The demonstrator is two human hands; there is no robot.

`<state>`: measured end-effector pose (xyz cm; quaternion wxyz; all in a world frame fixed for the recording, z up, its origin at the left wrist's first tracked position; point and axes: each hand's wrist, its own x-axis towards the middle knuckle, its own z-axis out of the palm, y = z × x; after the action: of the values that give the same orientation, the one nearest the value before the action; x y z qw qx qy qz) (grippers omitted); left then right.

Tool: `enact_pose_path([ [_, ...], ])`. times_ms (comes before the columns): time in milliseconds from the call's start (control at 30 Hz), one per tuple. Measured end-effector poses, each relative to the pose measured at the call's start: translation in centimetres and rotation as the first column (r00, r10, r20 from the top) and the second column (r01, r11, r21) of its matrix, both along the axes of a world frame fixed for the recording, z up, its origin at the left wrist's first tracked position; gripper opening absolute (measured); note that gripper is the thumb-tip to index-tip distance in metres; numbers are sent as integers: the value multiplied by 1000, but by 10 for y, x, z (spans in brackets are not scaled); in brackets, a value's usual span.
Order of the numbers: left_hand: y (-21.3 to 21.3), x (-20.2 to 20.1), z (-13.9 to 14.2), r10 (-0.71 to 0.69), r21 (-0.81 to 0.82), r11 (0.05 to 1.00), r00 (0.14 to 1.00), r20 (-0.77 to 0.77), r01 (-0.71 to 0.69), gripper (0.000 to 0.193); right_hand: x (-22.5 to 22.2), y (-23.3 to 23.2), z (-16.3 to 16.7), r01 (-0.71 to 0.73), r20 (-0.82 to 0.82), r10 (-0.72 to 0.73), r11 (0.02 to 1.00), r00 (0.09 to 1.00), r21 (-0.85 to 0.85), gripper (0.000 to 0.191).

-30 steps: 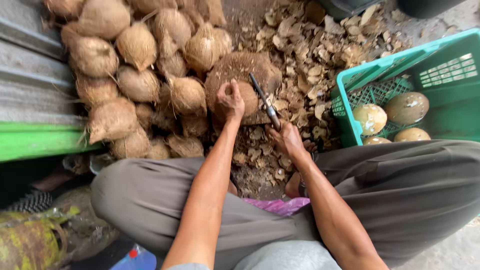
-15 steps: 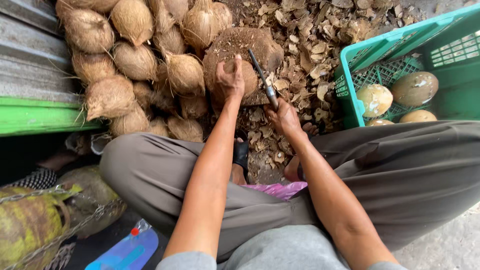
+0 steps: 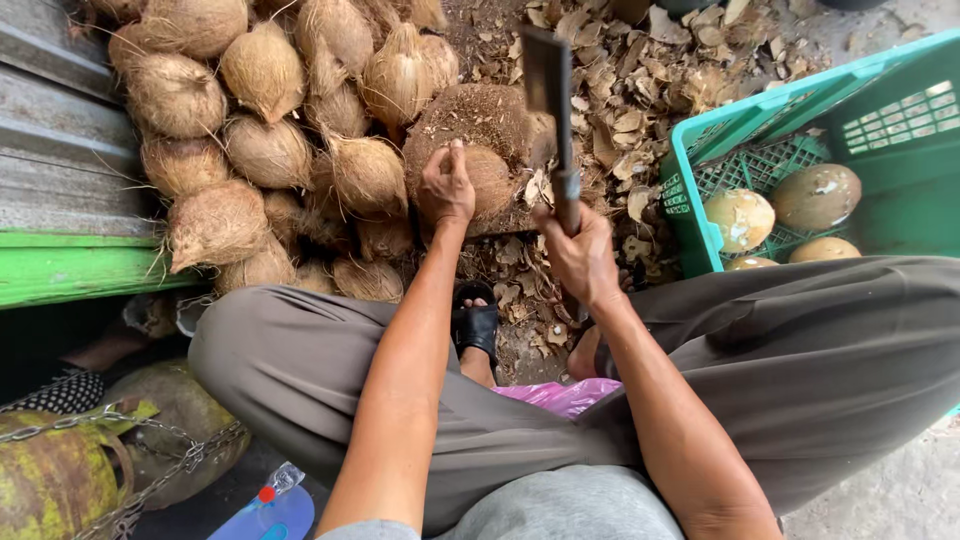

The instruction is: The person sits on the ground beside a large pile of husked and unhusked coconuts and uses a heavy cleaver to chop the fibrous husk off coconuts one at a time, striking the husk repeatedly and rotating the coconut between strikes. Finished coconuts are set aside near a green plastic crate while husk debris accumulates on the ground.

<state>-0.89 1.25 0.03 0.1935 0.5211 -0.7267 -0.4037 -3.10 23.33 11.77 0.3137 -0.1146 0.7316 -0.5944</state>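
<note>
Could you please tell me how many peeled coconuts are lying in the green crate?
3: one pale coconut at the crate's left, a darker one beside it, and a third partly behind the knee. More may be hidden.

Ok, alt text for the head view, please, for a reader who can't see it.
A seated person's left hand steadies a husked coconut on a chopping block while the right hand raises a cleaver. Brown coconuts are piled left; a green crate holds peeled ones right.

Fibrous, rough brown husk covers the coconut (image 3: 487,180) and the piled coconuts (image 3: 265,150). Dull dark metal cleaver blade (image 3: 547,70). Glossy green plastic crate (image 3: 800,100) with lattice walls. Dry, matt husk chips (image 3: 640,90). Matt grey-brown cloth trousers (image 3: 800,360).
</note>
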Motion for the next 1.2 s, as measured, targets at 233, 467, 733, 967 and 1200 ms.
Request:
enact_pose_path([
  [233,4,-5,0,12,-71,997,997,-73,-17,46,7,4,-1,-82,39,77,987,996,141,20],
  [467,8,-1,-20,-18,-154,988,981,-192,-12,49,16,4,-17,22,13,-19,926,1000,-376,19],
  [733,7,-8,-11,-24,-181,983,994,-109,4,40,12,4,-29,11,-118,-19,998,993,-66,32],
  [967,16,-5,5,-122,-375,926,975,-188,43,43,16,-6,-25,-135,46,127,926,991,352,27],
  [1200,11,-13,-1,-53,-189,982,966,-253,4,38,10,-5,-30,-32,-204,66,985,977,169,36],
])
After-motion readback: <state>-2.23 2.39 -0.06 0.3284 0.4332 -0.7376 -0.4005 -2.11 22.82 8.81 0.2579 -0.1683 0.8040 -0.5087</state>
